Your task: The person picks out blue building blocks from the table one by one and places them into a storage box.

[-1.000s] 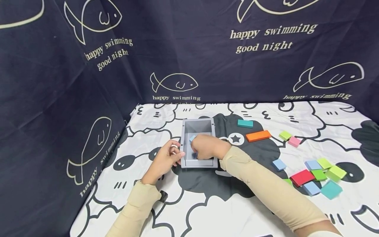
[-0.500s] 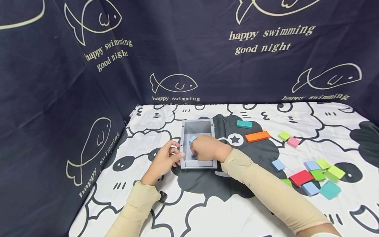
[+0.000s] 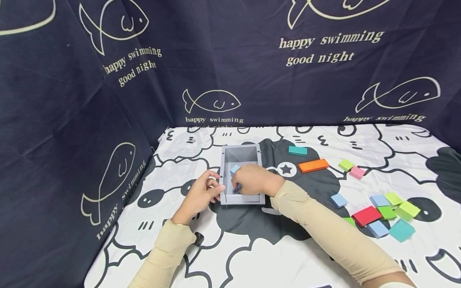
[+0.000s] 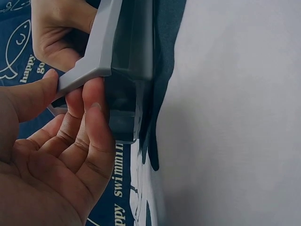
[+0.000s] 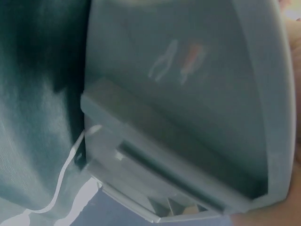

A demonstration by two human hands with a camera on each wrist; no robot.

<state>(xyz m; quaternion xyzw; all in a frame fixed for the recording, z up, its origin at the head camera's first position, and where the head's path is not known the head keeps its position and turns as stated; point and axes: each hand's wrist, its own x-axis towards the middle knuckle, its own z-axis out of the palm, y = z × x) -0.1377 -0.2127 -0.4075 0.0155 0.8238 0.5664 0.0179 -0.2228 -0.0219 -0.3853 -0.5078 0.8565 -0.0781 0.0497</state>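
An open-topped grey plastic box (image 3: 259, 200) stands near the table's middle. My left hand (image 3: 201, 192) pinches its left rim; in the left wrist view, the thumb lies over the rim and the fingers (image 4: 96, 129) curl beneath it. My right hand (image 3: 253, 179) reaches over the right rim into the box, fingers curled down around a small dark blue block (image 3: 237, 189), mostly hidden under the hand. A light blue block (image 3: 235, 169) lies inside, just beyond the knuckles. In the right wrist view, the box's outer wall (image 5: 211, 94) fills most of the frame.
A teal block (image 3: 297, 151) and a long orange block (image 3: 313, 166) lie right of the box. Farther right are a lime block (image 3: 345, 165), a pink block (image 3: 357, 173) and a cluster with a red block (image 3: 366, 216). A dark fish-print curtain (image 3: 252, 60) stands behind.
My right hand shifts very slightly inside the box, with the forearm moving a little right. My left hand keeps its pinch on the rim, and the loose blocks stay where they are.
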